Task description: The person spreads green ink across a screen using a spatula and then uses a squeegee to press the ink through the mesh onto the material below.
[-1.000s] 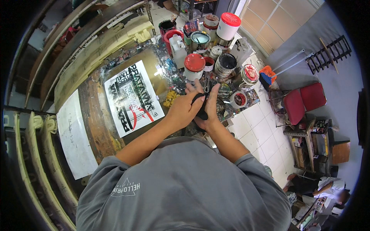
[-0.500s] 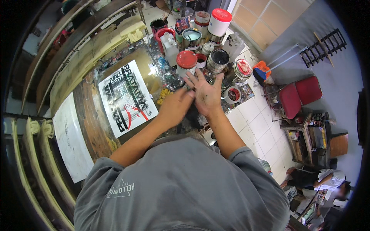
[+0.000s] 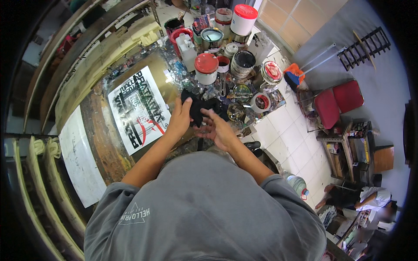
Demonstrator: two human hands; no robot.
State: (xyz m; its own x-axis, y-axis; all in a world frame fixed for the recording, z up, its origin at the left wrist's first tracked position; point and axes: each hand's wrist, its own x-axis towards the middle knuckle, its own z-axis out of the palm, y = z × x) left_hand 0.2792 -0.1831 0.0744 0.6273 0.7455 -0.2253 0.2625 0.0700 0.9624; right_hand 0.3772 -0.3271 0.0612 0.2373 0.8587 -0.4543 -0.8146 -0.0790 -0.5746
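A crumpled black cloth point(image 3: 203, 108) is bunched between my two hands, over the paint-stained table. My left hand point(image 3: 179, 118) grips its left side, thumb uppermost against the fabric. Just below the cloth's right part is my right hand point(image 3: 220, 132), its fingers apart and slightly bent; some fingertips are close to the cloth or touching it. To the left of my left hand lies a white printed sheet point(image 3: 138, 111) with black and red lettering.
Beyond my hands stand a red-lidded tub point(image 3: 206, 68), a white plastic bottle point(image 3: 187, 52), a black-topped can point(image 3: 243, 64) and several other paint containers. A white blank sheet point(image 3: 80, 156) lies at the left. Red chairs point(image 3: 338, 101) stand right, and a person point(image 3: 370, 200) sits farther off.
My hands have come down and apart from in front of the red-lidded tub. The black cloth now shows between them, with my left hand on it. My right palm has turned inward.
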